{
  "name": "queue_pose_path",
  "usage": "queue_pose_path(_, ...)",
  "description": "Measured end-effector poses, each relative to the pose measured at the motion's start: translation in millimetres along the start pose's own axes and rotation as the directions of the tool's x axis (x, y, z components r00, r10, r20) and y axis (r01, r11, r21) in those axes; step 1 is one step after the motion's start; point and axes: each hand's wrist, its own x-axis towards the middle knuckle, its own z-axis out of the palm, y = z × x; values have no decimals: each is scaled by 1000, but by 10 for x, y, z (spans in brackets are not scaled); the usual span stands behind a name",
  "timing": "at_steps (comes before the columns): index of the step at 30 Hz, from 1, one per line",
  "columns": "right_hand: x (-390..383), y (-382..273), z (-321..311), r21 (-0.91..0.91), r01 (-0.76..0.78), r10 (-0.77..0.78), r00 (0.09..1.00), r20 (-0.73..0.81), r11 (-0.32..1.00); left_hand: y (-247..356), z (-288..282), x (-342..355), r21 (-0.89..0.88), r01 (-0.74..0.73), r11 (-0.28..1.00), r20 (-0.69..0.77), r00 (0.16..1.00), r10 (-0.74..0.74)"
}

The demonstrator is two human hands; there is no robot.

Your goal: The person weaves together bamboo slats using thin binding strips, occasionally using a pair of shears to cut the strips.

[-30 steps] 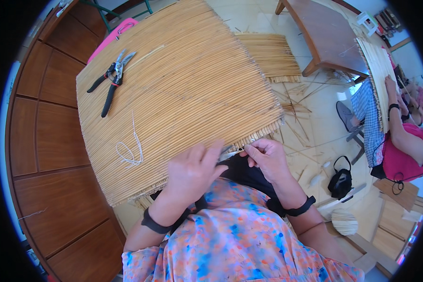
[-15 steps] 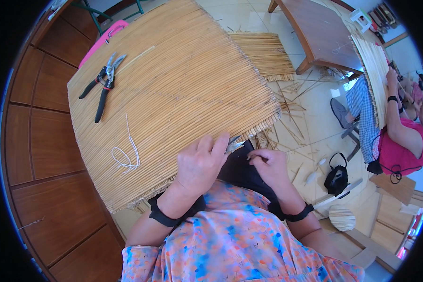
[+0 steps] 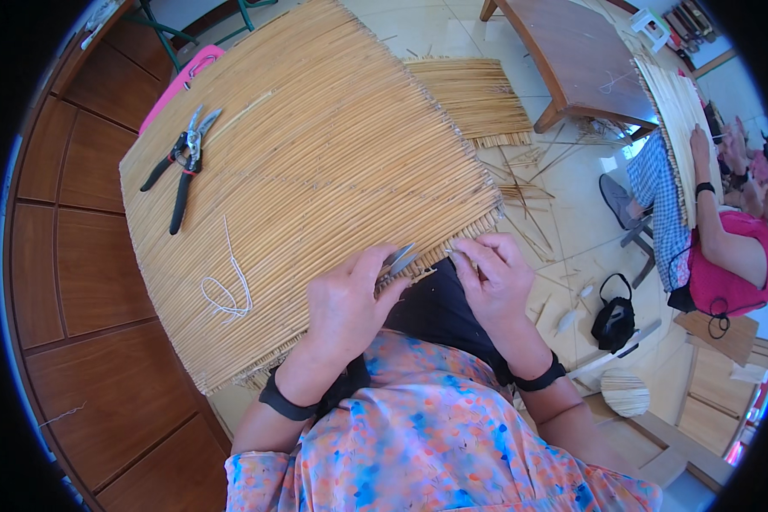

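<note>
A large mat of straw-coloured reeds (image 3: 316,162) lies before me, its near right edge close to both hands. My left hand (image 3: 346,299) is closed around small scissors (image 3: 398,260); their two grey blades stand slightly apart over that edge, and the handles are hidden. Just to the right, my right hand (image 3: 497,277) pinches thumb and finger together at the mat's edge. What it holds is too small to make out. Pruning shears (image 3: 186,162) with black handles lie on the mat at the far left. A looped white string (image 3: 235,290) rests nearer, left of my left hand.
A smaller reed mat (image 3: 478,98) and loose reed pieces (image 3: 529,200) lie on the tiled floor. Beyond stands a brown wooden table (image 3: 580,64). Brown cabinets (image 3: 102,256) line the left. A black bag (image 3: 612,320) sits at right, near another person in pink (image 3: 730,264) with a mat.
My left hand has shifted slightly left and turned, bringing both scissor blades into view. My right hand has risen to the mat's edge. The mat has shifted slightly left.
</note>
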Motion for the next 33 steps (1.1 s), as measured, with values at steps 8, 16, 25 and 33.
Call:
queue_pose_path(8, 45, 77, 73, -78, 158, -151, 984, 93, 984, -1, -25, -19, 38, 26, 999, 23, 999, -27)
queue_pose_path(16, 28, 72, 123, -103, 130, -120, 988, 101, 986, 7, -50, -16, 43, 64, 997, 44, 997, -66)
queue_pose_path(25, -131, 278, -8, 413, -231, 287, 955, -77, 881, -5, -50, 7, 4, 67, 998, 28, 997, -67)
queue_pose_path(33, -48, 111, -8, 95, -39, 27, 992, 122, 995, 44, -102, 27, 16, 75, 997, 106, 991, -77)
